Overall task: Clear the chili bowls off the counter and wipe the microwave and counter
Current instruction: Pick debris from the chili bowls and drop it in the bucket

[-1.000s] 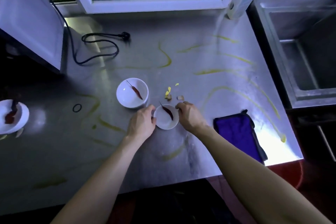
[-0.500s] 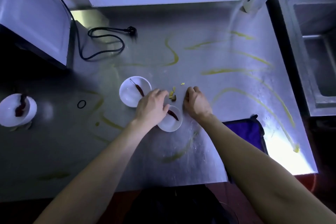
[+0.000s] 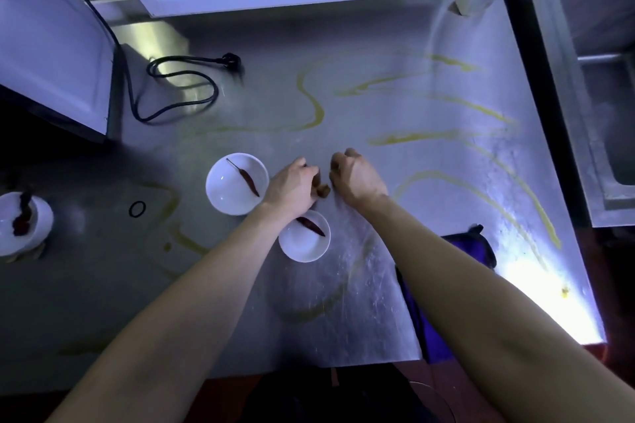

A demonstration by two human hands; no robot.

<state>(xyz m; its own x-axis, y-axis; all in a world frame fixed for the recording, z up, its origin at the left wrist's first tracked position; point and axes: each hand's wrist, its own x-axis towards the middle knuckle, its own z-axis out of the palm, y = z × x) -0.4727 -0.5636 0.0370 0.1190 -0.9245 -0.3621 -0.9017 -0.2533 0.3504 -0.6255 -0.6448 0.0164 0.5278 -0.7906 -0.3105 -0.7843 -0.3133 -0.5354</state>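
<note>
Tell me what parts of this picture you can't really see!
- Head view: the little scraps that both hands reach for are hidden under the left hand and right hand.
- The purple cloth lies mostly behind the right forearm.
- The far-left bowl is cut by the frame's edge.
- The sink runs off the right edge.

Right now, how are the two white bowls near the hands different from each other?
The larger bowl lies farther back and left, fully in view; the smaller bowl lies nearer the counter's front edge, partly covered by the left forearm. The chili in the larger bowl shows a long thin stem; in the smaller bowl only part of the chili shows. Both are white, upright, hold one dark red chili, and neither is held.
</note>
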